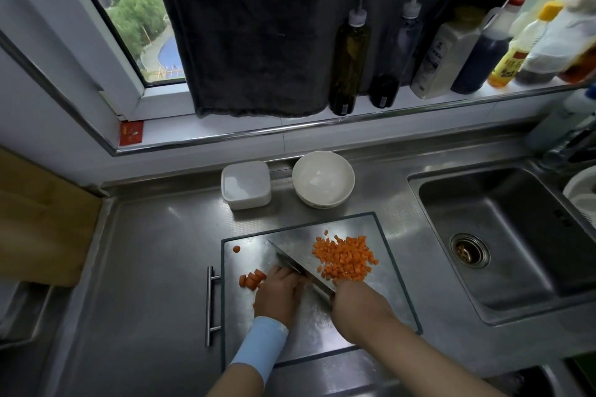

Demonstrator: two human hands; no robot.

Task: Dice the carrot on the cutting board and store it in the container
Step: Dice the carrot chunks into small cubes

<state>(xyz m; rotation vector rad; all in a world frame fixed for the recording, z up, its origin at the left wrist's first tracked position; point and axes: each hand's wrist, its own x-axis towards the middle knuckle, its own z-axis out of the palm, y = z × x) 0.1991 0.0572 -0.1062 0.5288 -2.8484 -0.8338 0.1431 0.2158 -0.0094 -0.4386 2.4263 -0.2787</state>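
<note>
Partly under left hand (pixel 279 295), carrot (pixel 251 280)

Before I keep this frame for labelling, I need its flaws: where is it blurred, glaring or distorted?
Head view: wide-angle distortion bows the window sill and sink rim; the bottles at far right are smeared; soft glare on the steel counter; diced carrot and knife look sharp.

Cutting board (pixel 380 271): scuffed shiny metal. Counter (pixel 154 267): brushed steel. Container (pixel 245 184): matt white plastic. Bowl (pixel 323 179): glossy ceramic.
</note>
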